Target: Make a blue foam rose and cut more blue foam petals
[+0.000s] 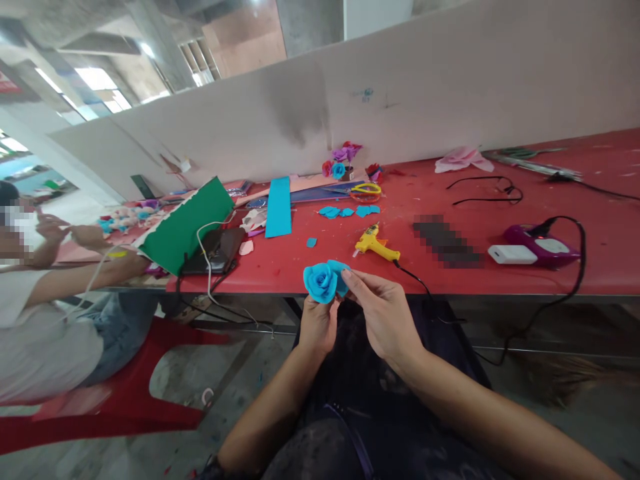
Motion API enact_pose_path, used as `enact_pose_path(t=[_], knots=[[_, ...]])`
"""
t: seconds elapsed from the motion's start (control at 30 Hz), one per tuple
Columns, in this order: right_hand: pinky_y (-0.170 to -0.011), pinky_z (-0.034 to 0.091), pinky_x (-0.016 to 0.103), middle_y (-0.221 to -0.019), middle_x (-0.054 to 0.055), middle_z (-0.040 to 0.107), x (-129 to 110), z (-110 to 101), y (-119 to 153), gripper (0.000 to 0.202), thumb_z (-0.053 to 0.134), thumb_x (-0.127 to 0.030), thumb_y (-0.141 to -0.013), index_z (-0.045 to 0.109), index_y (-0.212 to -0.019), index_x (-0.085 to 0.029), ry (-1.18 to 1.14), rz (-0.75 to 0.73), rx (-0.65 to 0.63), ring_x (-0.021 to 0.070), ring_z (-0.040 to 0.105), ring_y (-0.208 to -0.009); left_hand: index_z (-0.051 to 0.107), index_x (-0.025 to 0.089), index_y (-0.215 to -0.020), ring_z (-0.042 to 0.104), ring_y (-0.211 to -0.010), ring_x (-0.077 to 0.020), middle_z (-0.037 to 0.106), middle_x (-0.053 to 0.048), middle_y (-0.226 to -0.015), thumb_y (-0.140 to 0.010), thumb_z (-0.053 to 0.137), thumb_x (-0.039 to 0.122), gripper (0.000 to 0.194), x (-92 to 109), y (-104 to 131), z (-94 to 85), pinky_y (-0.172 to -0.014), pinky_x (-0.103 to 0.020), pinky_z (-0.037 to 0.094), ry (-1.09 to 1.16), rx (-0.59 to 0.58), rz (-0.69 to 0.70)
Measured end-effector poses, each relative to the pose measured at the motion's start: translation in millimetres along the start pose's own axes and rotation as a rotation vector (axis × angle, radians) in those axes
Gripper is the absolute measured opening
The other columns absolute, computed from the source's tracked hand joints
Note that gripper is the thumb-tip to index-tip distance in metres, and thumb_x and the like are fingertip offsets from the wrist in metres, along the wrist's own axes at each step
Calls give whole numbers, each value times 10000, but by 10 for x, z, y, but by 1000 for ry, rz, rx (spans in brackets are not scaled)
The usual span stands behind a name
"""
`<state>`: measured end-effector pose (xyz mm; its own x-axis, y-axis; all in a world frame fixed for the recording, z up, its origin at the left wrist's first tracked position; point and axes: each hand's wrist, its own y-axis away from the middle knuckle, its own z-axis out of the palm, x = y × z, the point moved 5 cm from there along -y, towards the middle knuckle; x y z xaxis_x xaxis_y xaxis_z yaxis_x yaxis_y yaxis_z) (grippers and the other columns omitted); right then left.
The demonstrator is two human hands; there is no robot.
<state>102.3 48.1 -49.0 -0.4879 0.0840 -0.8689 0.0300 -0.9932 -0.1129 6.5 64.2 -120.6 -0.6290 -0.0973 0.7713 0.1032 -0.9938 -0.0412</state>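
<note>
My left hand (320, 325) is closed around the base of a blue paper rose (319, 281), holding it upright just in front of the table edge. Between the thumb and fingers of my right hand (387, 313) is a blue paper petal (341, 275), pressed against the rose's right side. Beyond the rose, a small blue paper piece (311, 243) lies on the table, with several cut blue petals (345, 212) farther back. A yellow glue gun (376, 245) rests on the tabletop to the right of the rose.
On the red table (400, 193) are yellow-handled scissors (365, 193), a blue paper strip (279, 208), a small pot of paper flowers (345, 163), eyeglasses (493, 190) and a purple power socket (545, 247) with a cable. A green board (193, 220) stands left, beside a seated person (50, 320).
</note>
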Motion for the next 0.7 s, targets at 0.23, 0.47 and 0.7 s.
enact_pose_path(t=[0.23, 0.47, 0.7], knots=[[-798, 502, 360, -864, 6, 756, -18, 18, 16, 155, 654, -290, -859, 771, -960, -289, 0, -18, -6, 173, 650, -785, 731, 264, -749, 638, -907, -188, 733, 5, -850, -675, 779, 327, 109, 4, 1, -15, -885, -340, 475, -25, 4, 14], [-856, 502, 394, -933, 14, 752, -5, 13, 52, 179, 646, -312, -861, 759, -998, -285, 16, -25, 22, 192, 659, -853, 739, 256, -772, 620, -907, -181, 723, 6, -845, -654, 794, 331, 150, 50, 4, -6, -885, -319, 458, -49, 38, 43], [-818, 508, 354, -920, 11, 744, -18, -13, 83, 156, 636, -336, -867, 757, -947, -279, -40, -11, 61, 186, 659, -859, 720, 214, -681, 613, -823, -178, 698, -1, -722, -629, 807, 347, 168, 27, -12, -80, -849, -318, 446, -110, 39, 59]])
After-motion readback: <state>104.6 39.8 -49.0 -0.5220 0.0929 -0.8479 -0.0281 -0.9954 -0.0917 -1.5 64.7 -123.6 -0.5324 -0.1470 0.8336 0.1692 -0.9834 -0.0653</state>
